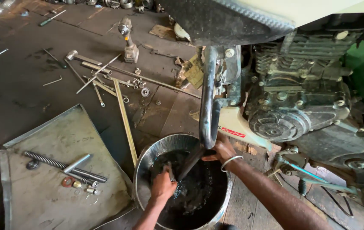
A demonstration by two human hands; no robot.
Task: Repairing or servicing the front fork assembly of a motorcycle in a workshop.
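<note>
Black, oily liquid fills a round metal basin point(148, 159) on the workshop floor, and both of a person's hands work inside it. The left hand point(163, 184) is closed around a small dark tool point(171, 171), its knuckles just above the liquid. The right hand point(223, 150), a silver bangle point(231, 162) on its wrist, grips the lower end of a dark metal rod point(192, 161) that slants down into the basin. Exactly what lies under the surface cannot be told; a wet, chain-like mass shows near the left hand.

Just above the right hand a bent black tube point(209, 106) of a motorcycle frame curves down to the basin's rim. Behind it sits the grimy engine point(301, 93), with a cream-coloured panel point(233, 123) carrying a small red label beside the tube. A scrap of yellowish card point(194, 74) lies at the foot of the frame.

Left of the basin a dented sheet-metal tray point(62, 136) holds a long coil spring point(65, 166), a short grey tube point(77, 163) and several washers. Farther off, rods, wrenches, nuts and a cordless driver point(128, 40) lie scattered over the dark, oil-stained plank floor point(15, 89).
</note>
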